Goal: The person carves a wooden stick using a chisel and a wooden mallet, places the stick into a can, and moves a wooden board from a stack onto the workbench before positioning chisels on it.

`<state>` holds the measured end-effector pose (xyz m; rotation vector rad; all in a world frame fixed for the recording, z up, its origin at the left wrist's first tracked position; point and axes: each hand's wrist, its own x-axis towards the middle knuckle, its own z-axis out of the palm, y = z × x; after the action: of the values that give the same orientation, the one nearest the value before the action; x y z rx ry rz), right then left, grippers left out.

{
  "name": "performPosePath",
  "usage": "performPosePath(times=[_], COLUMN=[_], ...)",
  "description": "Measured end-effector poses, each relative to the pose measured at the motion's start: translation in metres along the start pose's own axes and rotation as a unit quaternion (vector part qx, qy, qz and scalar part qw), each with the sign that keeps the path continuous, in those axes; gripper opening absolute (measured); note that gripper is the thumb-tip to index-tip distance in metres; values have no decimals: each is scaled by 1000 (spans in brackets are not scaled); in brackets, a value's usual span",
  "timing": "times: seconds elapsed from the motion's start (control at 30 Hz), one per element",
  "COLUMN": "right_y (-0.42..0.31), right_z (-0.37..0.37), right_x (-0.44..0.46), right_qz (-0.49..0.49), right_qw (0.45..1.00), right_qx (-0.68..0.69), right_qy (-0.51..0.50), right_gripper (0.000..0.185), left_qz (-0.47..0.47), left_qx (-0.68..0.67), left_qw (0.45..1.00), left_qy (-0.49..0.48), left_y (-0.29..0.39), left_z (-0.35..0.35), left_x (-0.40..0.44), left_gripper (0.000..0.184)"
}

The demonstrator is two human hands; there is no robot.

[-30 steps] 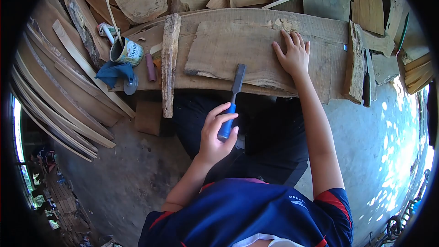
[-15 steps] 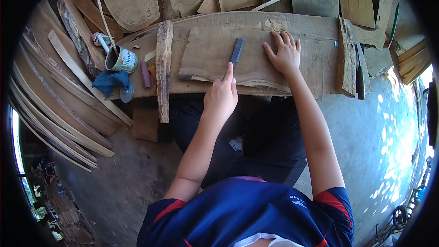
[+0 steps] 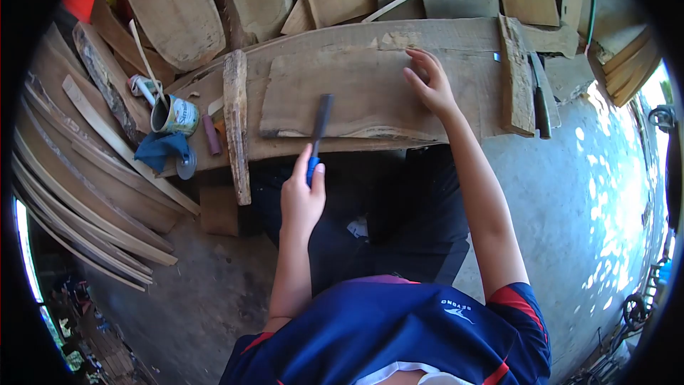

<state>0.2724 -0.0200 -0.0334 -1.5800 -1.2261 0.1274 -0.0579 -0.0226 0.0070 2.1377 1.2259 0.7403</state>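
In my left hand (image 3: 302,203) is a chisel (image 3: 323,117) with a flat dark blade and a blue handle. My fingers are wrapped round the handle, and the forefinger stretches along it. The blade points away from me, over the front left part of a wooden board (image 3: 342,89). My right hand (image 3: 433,89) is at the right part of that board, its fingers loosely bent and the thumb apart, with nothing in it. Whether its fingertips touch the wood I cannot tell. Beneath the board lies a larger wooden slab (image 3: 477,110).
A rough wooden strip (image 3: 236,128) lies across the slab's left, another block (image 3: 516,78) at its right beside a dark-handled tool (image 3: 541,110). A tin can (image 3: 176,115), blue cloth (image 3: 162,150) and reddish cylinder (image 3: 211,135) sit left. Planks (image 3: 167,7) lean behind.
My left hand has drawn the chisel back towards me and left, lifting it off the board. My right hand's flat, spread fingers have bent together. The view has shifted slightly.
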Motion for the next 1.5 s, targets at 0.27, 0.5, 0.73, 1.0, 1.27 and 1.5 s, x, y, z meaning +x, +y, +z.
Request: performPosePath(times=[0.27, 0.5, 0.73, 1.0, 1.27, 1.5], right_y=[34, 115, 88, -73, -100, -110], right_z=[-202, -264, -271, -195, -87, -75], right_x=[-58, -68, -92, -147, -166, -163], right_qz=[199, 283, 374, 328, 488, 533], right_qw=[798, 846, 877, 932, 752, 759], right_qx=[-491, -447, -282, 114, 443, 372], right_qy=[286, 70, 108, 102, -10, 27], right_gripper=[30, 54, 51, 40, 35, 37], left_qz=[-19, -50, -36, -1, 74, 64], left_qx=[81, 118, 90, 49, 48, 68], left_qw=[996, 991, 995, 999, 996, 995], left_qy=[33, 32, 6, 3, 2, -41], left_y=[-33, -25, -32, -21, -1, -10], left_z=[-26, -31, -26, -16, 8, 14], left_x=[14, 35, 22, -2, -4, -12], left_gripper=[39, 37, 33, 33, 44, 51])
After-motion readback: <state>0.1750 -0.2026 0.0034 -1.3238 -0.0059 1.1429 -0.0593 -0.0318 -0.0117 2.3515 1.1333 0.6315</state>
